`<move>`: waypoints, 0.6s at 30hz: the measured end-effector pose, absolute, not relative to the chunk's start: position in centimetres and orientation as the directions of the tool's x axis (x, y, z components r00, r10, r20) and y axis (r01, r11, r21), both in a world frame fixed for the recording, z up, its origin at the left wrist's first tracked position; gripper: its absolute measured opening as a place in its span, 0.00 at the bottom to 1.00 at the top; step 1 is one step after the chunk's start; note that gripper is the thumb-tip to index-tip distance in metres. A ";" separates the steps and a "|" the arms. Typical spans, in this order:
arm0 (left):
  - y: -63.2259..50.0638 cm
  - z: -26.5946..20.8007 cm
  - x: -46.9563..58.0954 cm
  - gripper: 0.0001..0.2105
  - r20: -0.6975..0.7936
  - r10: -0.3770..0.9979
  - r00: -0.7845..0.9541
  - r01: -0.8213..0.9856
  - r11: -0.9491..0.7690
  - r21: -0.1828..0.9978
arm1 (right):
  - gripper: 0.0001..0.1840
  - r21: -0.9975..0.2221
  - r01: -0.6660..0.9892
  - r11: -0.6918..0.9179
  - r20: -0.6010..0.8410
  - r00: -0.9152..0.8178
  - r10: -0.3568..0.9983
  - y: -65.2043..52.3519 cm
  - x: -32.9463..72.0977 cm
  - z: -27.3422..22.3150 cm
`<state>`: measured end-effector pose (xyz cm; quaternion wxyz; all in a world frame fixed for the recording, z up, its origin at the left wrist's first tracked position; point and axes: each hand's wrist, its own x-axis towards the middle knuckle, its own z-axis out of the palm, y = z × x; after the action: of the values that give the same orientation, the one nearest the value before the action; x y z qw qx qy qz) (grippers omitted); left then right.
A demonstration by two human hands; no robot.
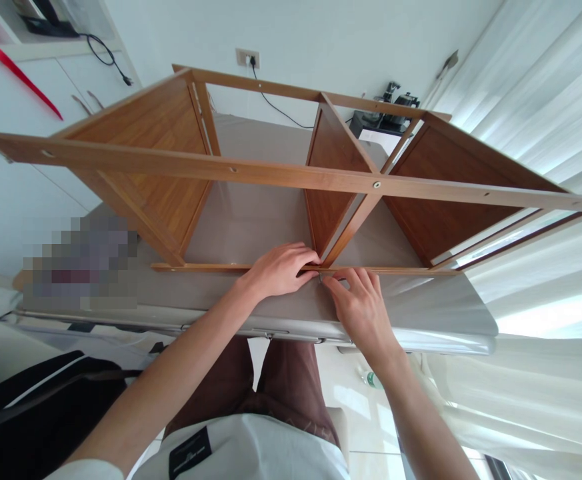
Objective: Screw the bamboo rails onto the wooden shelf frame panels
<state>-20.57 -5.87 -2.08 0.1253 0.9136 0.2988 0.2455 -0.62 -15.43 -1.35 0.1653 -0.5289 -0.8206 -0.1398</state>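
Note:
A wooden shelf frame (pixel 271 175) with panels set between long rails lies on its side on the table. My left hand (pixel 285 268) is closed over the near bottom rail (pixel 215 267), its fingers by the foot of the middle panel (pixel 333 150). On the other side of that joint, my right hand (pixel 363 303) is closed in a pinch close to the rail's outer face. A tiny metallic piece shows between the two hands at the joint; its kind is too small to make out. On the upper rail, a round metal fastener (pixel 377 185) sits where the middle panel meets it.
The grey table (pixel 271 220) has its front edge just before my legs. A blurred-out item (pixel 81 263) lies at its left end. Behind stands a black appliance (pixel 391 117) near a wall socket (pixel 247 58) with a cord. White curtains (pixel 545 87) hang at right; a bottle (pixel 371 379) lies on the floor.

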 end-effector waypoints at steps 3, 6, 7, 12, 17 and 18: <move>-5.8 -2.1 -20.6 0.06 0.368 0.612 0.700 0.490 -0.787 0.375 | 0.13 0.104 0.901 0.422 0.387 -0.428 0.817 -15.4 -0.8 -0.6; -5.9 -2.1 -20.6 0.06 0.366 0.611 0.702 0.492 -0.788 0.371 | 0.12 0.129 0.888 0.441 0.362 -0.456 0.813 -15.3 -1.0 -0.1; -5.9 -2.1 -20.6 0.06 0.366 0.611 0.702 0.492 -0.788 0.371 | 0.12 0.130 0.888 0.441 0.360 -0.457 0.814 -15.2 -1.0 0.0; -6.0 -2.0 -20.6 0.07 0.363 0.614 0.701 0.494 -0.785 0.374 | 0.10 0.106 0.905 0.412 0.376 -0.420 0.826 -15.1 -1.1 -0.3; -5.9 -2.1 -20.6 0.06 0.372 0.612 0.698 0.489 -0.787 0.377 | 0.11 0.013 0.926 0.378 0.418 -0.348 0.839 -15.2 -0.9 -1.2; -5.9 -2.1 -20.6 0.06 0.371 0.611 0.699 0.488 -0.787 0.377 | 0.11 -0.011 0.925 0.380 0.422 -0.341 0.840 -15.2 -0.8 -1.4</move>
<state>-20.59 -5.87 -2.09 0.1258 0.9131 0.3008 0.2447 -0.84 -15.20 -1.44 0.1823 -0.5445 -0.8104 -0.1160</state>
